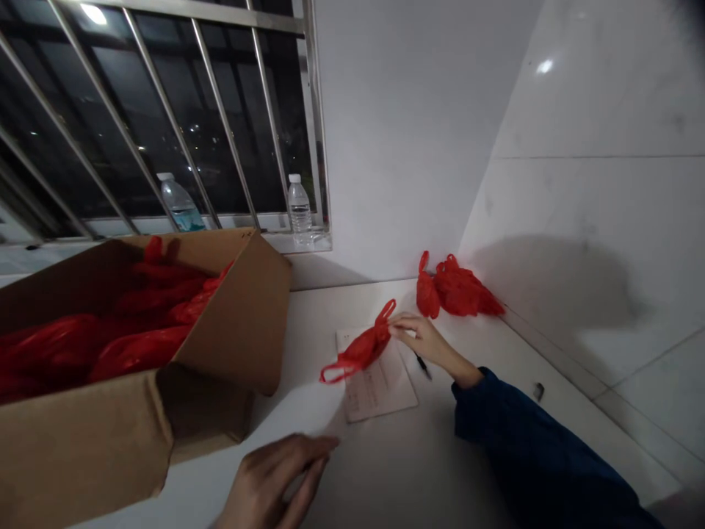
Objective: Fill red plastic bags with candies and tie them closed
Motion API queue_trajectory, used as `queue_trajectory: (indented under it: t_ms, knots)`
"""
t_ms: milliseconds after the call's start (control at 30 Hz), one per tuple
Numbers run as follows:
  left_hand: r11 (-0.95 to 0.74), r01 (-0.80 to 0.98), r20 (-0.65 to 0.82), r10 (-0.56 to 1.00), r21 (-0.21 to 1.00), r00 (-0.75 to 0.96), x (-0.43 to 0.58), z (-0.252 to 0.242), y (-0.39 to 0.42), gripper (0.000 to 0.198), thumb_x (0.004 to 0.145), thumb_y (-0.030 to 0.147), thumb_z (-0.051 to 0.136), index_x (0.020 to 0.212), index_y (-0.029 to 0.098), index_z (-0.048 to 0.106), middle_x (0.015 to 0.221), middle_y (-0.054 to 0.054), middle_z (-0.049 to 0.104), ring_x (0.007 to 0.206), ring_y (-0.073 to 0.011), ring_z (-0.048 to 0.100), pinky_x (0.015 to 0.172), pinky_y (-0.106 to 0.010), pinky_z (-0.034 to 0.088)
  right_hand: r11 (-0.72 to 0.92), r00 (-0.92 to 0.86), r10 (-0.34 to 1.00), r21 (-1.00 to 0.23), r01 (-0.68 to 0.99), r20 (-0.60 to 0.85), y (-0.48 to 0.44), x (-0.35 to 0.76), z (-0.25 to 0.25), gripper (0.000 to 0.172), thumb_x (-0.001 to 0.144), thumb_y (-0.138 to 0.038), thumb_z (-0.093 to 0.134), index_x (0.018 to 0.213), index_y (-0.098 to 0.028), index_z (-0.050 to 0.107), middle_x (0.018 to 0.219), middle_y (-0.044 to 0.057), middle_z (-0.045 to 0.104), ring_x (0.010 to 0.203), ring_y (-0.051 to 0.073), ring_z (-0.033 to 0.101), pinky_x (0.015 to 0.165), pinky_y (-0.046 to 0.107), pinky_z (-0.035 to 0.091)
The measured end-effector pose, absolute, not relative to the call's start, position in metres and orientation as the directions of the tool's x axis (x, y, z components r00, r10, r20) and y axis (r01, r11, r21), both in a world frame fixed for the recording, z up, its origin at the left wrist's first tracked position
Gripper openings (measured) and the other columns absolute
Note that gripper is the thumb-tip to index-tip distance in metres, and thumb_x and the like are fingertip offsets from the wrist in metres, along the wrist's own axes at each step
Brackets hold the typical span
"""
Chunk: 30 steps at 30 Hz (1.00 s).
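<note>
My right hand (421,339) pinches one end of a red plastic bag (363,349) between thumb and fingers. The bag is bunched up, with a handle loop at each end, and hangs over a sheet of printed paper (380,393). My left hand (278,477) is lower in the view, apart from the bag. Its fingers stretch to the right with the thumb close beneath, and nothing shows between them. A black pen (422,365) lies beside the paper, under my right hand.
An open cardboard box (236,316) full of red plastic bags (140,349) stands at the left. More red bags (460,288) lie against the wall. One clear bottle (299,209) and a blue-labelled bottle (181,204) stand at the barred window. A small dark object (538,391) lies at the right.
</note>
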<state>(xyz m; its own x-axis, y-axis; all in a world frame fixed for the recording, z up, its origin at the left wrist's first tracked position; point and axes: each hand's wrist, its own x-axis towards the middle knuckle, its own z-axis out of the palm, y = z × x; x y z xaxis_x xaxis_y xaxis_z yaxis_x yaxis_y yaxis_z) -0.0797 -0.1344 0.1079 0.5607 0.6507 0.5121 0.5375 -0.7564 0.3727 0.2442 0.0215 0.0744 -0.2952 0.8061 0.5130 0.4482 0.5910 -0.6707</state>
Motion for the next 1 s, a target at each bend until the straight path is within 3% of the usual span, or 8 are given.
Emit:
queue_trajectory:
  t_ms: [100, 233, 433, 500, 567, 767, 900, 1000]
  knots:
    - [-0.686, 0.562, 0.435, 0.727, 0.461, 0.531, -0.054, 0.118, -0.111, 0.024, 0.097, 0.021, 0.046, 0.112, 0.025, 0.065, 0.097, -0.005, 0.071, 0.090, -0.0175, 0.069, 0.078, -0.027, 0.056, 0.621, -0.411, 0.782, -0.640, 0.452, 0.469, -0.009, 0.229, 0.055, 0.018, 0.093, -0.032, 0.058, 0.088, -0.021, 0.071, 0.099, 0.006, 0.072, 0.092, 0.019, 0.067, 0.085, 0.033, 0.051]
    - [-0.615, 0.660, 0.374, 0.788, 0.432, 0.489, -0.023, 0.104, -0.075, 0.022, 0.096, 0.032, 0.051, 0.112, 0.024, 0.065, 0.108, -0.007, 0.067, 0.102, -0.0226, 0.062, 0.088, -0.037, 0.051, 0.618, -0.390, 0.786, -0.623, 0.479, 0.479, -0.020, 0.222, 0.039, 0.011, 0.090, -0.031, 0.063, 0.088, -0.021, 0.068, 0.097, 0.006, 0.070, 0.090, 0.019, 0.066, 0.082, 0.032, 0.051]
    - [-0.580, 0.732, 0.301, 0.813, 0.356, 0.498, -0.002, 0.072, -0.049, 0.011, 0.090, 0.025, 0.061, 0.099, 0.025, 0.068, 0.099, -0.004, 0.071, 0.092, -0.0228, 0.064, 0.082, -0.037, 0.048, 0.504, -0.287, 0.863, -0.660, 0.557, 0.416, -0.024, 0.219, 0.036, 0.015, 0.083, -0.029, 0.070, 0.095, -0.023, 0.063, 0.090, 0.000, 0.070, 0.080, 0.016, 0.065, 0.073, 0.028, 0.049]
    - [-0.552, 0.723, 0.306, 0.833, 0.415, 0.460, -0.007, 0.068, -0.045, 0.011, 0.091, 0.022, 0.057, 0.093, 0.023, 0.068, 0.095, -0.004, 0.071, 0.088, -0.0211, 0.065, 0.079, -0.034, 0.048, 0.522, -0.318, 0.851, -0.621, 0.585, 0.417, -0.026, 0.225, 0.040, 0.007, 0.088, -0.030, 0.065, 0.092, -0.024, 0.065, 0.089, 0.000, 0.070, 0.078, 0.016, 0.064, 0.074, 0.028, 0.047]
    - [-0.510, 0.693, 0.332, 0.860, 0.509, 0.389, -0.020, 0.066, -0.042, 0.013, 0.092, 0.024, 0.054, 0.089, 0.021, 0.066, 0.090, -0.004, 0.070, 0.083, -0.0191, 0.065, 0.075, -0.031, 0.048, 0.547, -0.342, 0.836, -0.594, 0.590, 0.430, -0.027, 0.238, 0.045, 0.013, 0.092, -0.031, 0.059, 0.086, -0.024, 0.067, 0.085, 0.001, 0.068, 0.075, 0.016, 0.062, 0.073, 0.029, 0.046]
    - [-0.324, 0.607, 0.260, 0.946, 0.725, 0.194, -0.061, 0.056, -0.036, 0.021, 0.093, 0.035, 0.049, 0.087, 0.019, 0.063, 0.084, -0.002, 0.069, 0.079, -0.0175, 0.064, 0.074, -0.029, 0.050, 0.457, -0.291, 0.889, -0.703, 0.546, 0.352, -0.026, 0.276, 0.052, 0.018, 0.093, -0.037, 0.057, 0.085, -0.022, 0.066, 0.080, 0.001, 0.068, 0.071, 0.016, 0.061, 0.063, 0.027, 0.045]
    - [-0.395, 0.632, 0.323, 0.917, 0.667, 0.232, -0.053, 0.067, -0.048, 0.021, 0.094, 0.034, 0.049, 0.105, 0.021, 0.061, 0.103, -0.005, 0.067, 0.097, -0.0205, 0.063, 0.087, -0.034, 0.048, 0.500, -0.346, 0.866, -0.639, 0.585, 0.360, -0.033, 0.268, 0.057, 0.017, 0.087, -0.040, 0.066, 0.086, -0.023, 0.063, 0.085, 0.002, 0.067, 0.076, 0.017, 0.060, 0.069, 0.029, 0.045]
    - [-0.559, 0.658, 0.399, 0.827, 0.504, 0.397, -0.029, 0.082, -0.056, 0.027, 0.095, 0.033, 0.053, 0.120, 0.024, 0.057, 0.120, -0.007, 0.062, 0.115, -0.0237, 0.056, 0.096, -0.039, 0.044, 0.552, -0.355, 0.832, -0.562, 0.617, 0.427, -0.038, 0.249, 0.060, 0.024, 0.085, -0.044, 0.070, 0.095, -0.023, 0.063, 0.091, 0.003, 0.068, 0.084, 0.020, 0.060, 0.079, 0.032, 0.044]
